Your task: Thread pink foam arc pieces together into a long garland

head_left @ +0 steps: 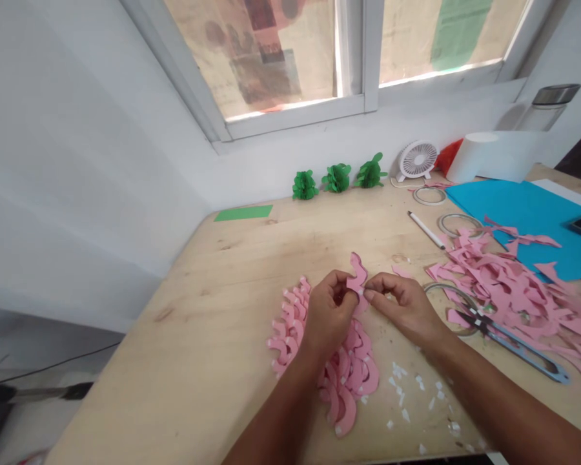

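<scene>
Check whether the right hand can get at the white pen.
Probably yes: the white pen lies beyond the right hand, nothing standing between them, though the fingers are busy at a pink paper piece.

Wavy pink paper strip (356, 282): held upright, lower part partly hidden. Left of strip, curved pink pieces (295, 311), white-tipped, overlapping. On near side of strip, more pink arcs (354, 371), overlapping.

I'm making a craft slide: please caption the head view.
Left hand holds a wavy pink paper piece, right hand at its edge, near curved pink cutouts.
</scene>
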`<state>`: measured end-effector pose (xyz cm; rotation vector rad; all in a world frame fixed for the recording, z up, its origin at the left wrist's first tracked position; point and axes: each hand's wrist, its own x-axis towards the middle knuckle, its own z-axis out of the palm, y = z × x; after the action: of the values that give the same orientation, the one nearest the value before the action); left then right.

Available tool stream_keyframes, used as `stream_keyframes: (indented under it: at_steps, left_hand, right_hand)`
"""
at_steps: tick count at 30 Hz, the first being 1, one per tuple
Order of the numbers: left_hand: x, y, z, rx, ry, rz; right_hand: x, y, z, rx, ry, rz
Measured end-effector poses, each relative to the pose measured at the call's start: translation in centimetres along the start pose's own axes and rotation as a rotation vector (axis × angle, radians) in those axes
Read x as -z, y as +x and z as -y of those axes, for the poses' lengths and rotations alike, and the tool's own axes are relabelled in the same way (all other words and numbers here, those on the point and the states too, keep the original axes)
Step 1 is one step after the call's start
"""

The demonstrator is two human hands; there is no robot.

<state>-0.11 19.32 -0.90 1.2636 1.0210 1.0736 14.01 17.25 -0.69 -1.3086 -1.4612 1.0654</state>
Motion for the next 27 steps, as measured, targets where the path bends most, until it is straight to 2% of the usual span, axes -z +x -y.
stream_keyframes:
  at_steps: [6, 12, 18, 23, 27]
  left_hand:
    - [-0.24, -0.37, 0.14, -0.081, 0.100, -0.014]
    - [-0.56, -0.65, 0.10, -0.100, 0.155, -0.047]
    - [-0.62, -0.36, -0.48, -0.006, -0.058, -0.025]
    - [-0.19, -0.06, -0.84, 0.046, -0.177, -0.046]
    - [0.17, 0.06, -0.82, 0.076, -0.279, -0.017]
  right_hand:
    - [-0.24, -0.16, 0.11, 0.042, -0.044, -0.046]
    - [-0.45, -0.30, -0.06, 0.105, -0.078, -0.063]
    - [-0.26, -0.15, 0.01, 0.046, -0.043, -0.044]
    - [-0.19, 0.02, -0.04, -0.041, 0.102, -0.017]
    - [-0.17, 0.08, -0.18, -0.081, 0.187, -0.009]
